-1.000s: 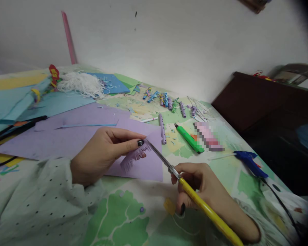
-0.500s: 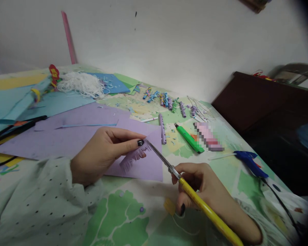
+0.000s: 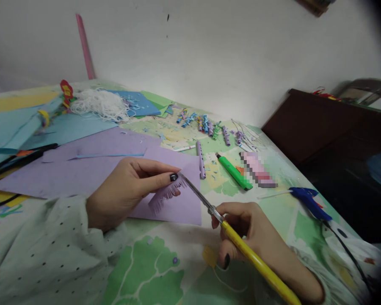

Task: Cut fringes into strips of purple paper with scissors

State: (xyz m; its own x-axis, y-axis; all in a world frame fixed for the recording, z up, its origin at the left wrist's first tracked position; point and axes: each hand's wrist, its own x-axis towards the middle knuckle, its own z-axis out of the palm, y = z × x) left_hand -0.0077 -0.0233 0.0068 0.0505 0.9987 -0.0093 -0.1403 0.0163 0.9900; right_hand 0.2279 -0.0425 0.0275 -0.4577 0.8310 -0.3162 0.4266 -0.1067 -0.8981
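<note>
Across the lower frame I see the patterned worktop [image 3: 152,271], with large purple sheets [image 3: 92,169] at centre left. Left of centre, my left hand [image 3: 123,190] pinches a fringed purple strip [image 3: 167,197]. At lower right, my right hand [image 3: 247,228] grips yellow-handled scissors [image 3: 209,204], their blade tips at the strip. Right of centre lies a green cutter [image 3: 234,171].
</note>
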